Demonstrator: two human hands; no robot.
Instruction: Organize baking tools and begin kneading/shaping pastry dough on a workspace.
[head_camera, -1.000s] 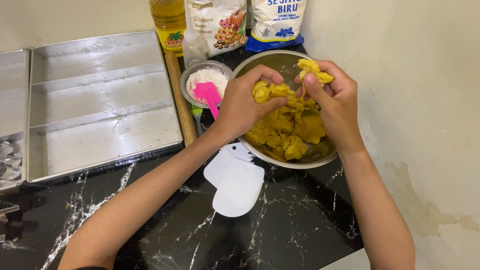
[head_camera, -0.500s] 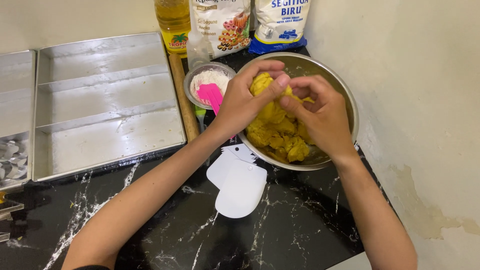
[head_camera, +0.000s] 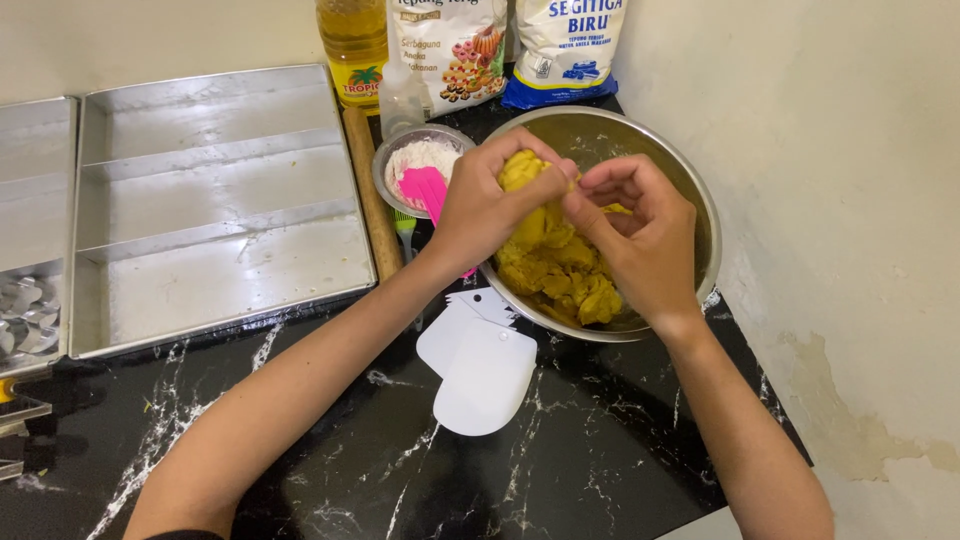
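- Left hand (head_camera: 487, 205) curls around a yellow dough lump (head_camera: 522, 172) above the metal bowl (head_camera: 700, 215).
- Right hand (head_camera: 640, 235) pinches the lump's side, fingers bent.
- The lump stands roughly upright.

Black marble counter (head_camera: 330, 480): trays (head_camera: 215, 200), bowl (head_camera: 700, 200), white scrapers (head_camera: 480, 365).

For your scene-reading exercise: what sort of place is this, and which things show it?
Probably a home kitchen counter: hands knead yellow dough in a steel bowl, beside baking trays and flour bags.
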